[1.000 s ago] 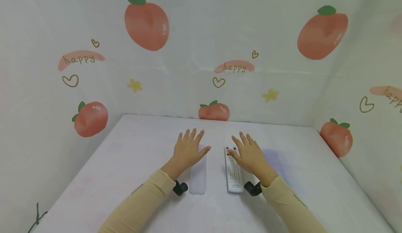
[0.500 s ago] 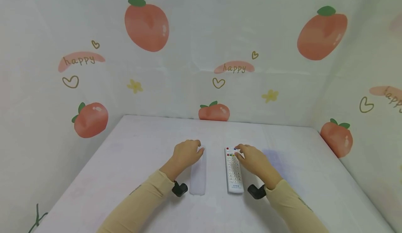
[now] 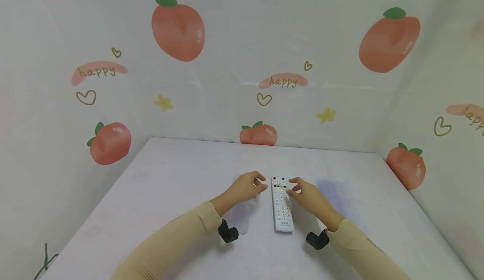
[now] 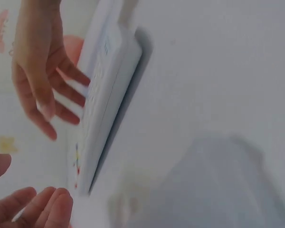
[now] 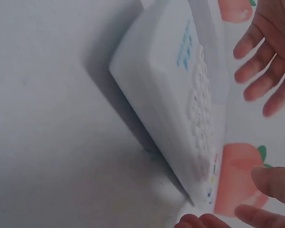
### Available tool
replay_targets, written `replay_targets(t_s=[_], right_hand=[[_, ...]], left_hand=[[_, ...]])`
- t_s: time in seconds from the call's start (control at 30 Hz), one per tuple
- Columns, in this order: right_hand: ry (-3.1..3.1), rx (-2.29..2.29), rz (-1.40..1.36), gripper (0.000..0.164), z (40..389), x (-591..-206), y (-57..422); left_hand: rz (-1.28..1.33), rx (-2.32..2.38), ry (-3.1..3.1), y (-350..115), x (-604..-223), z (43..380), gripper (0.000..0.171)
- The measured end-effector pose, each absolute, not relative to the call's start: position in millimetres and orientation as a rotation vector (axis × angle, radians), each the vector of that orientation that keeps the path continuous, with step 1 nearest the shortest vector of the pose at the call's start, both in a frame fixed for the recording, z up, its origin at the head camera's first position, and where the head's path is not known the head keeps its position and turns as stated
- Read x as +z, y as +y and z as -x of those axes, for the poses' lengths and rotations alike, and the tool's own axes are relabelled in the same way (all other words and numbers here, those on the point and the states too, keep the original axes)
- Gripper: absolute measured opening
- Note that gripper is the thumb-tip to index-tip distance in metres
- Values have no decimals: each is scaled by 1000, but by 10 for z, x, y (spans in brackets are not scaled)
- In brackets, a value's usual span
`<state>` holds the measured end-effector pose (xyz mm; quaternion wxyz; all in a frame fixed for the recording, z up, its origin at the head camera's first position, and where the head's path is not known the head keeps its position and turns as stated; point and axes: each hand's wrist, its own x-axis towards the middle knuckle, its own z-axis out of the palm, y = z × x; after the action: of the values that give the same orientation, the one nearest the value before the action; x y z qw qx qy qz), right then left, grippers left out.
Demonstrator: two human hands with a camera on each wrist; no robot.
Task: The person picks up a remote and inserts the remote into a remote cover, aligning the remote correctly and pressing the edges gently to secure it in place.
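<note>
A white remote control with rows of buttons lies face up on the table between the two hands. My left hand is just left of its upper end, fingers bent loosely, holding nothing. To the right, my right hand has its thumb and fingers parted, the tips right at the remote's side edge. Under the left hand and wrist lies a flat, translucent, pale sleeve-like strip, partly covered in the head view. From the left wrist, the remote stands between the left fingers and the right hand.
The white table meets a hanging cloth printed with peaches at its back. A bluish patch shows on the table beyond the right hand. Black cameras sit on both wrists. A green cord is at the lower left.
Both hands were spread flat, then bent their fingers. My left hand has moved right, from over the translucent strip toward the remote. My right hand has drawn slightly right, off the remote's buttons.
</note>
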<state>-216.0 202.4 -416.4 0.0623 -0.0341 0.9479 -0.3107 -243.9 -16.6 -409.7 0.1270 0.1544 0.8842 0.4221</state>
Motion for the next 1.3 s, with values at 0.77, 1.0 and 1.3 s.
replay_targets(t_s=[0.77,1.0,1.3], right_hand=[[2490,-1470,-38,43,2198,-4397,2017],[2477,-1499,-36,44,2198,-4402,2030],[2434,-1546,15,41,2156,-4398,2062]], left_hand=[[43,1620,2192,373,-4395,2391,42],[56,1637,2239,415,-4360,2351,45],[70,1688,2178,351,-4341,2336,46]])
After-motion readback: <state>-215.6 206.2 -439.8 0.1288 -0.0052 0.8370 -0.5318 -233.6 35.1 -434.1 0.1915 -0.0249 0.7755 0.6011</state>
